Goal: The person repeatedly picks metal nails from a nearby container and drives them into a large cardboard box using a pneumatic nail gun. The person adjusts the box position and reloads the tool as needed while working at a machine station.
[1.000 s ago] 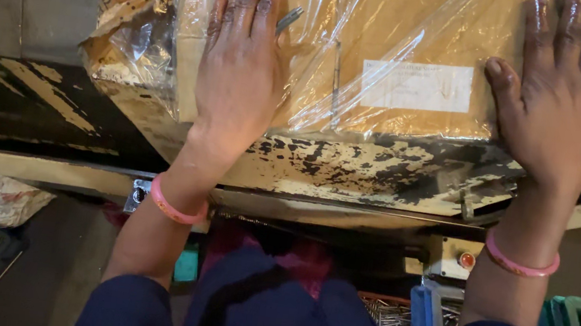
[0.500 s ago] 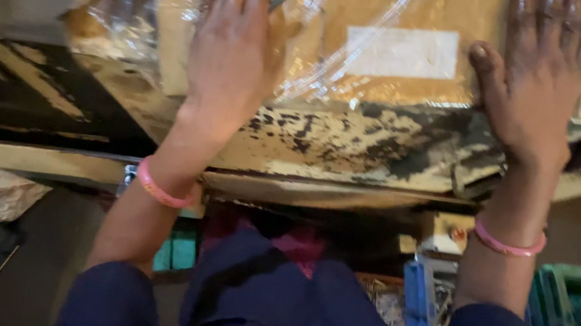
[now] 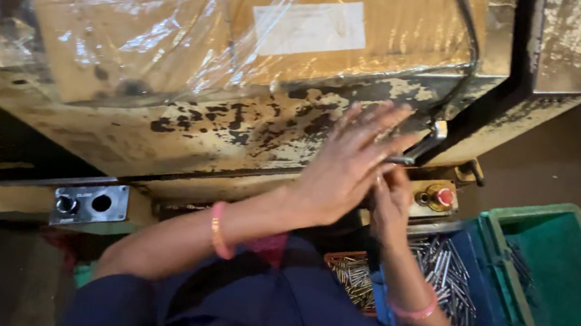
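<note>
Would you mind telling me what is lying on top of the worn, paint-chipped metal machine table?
A brown cardboard box wrapped in clear plastic film, with a pale label on it, lies on the metal machine table. The box's contents are covered, and the table surface beneath it is hidden.

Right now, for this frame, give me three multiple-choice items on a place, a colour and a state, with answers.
1. Where is the green plastic crate?
A. lower right of the picture
B. on top of the cardboard box
C. far left

2. What colour are the two wristbands?
A. black
B. pink
C. white

3. How is the left hand?
A. clenched in a fist
B. open with fingers spread, beside the metal lever
C. flat on the plastic-wrapped cardboard box

Answers: 1 A, the crate sits beside the bins of metal pins. 2 B, both wrists show pink. 3 B, the fingers fan out; the right hand lies behind it.
</note>
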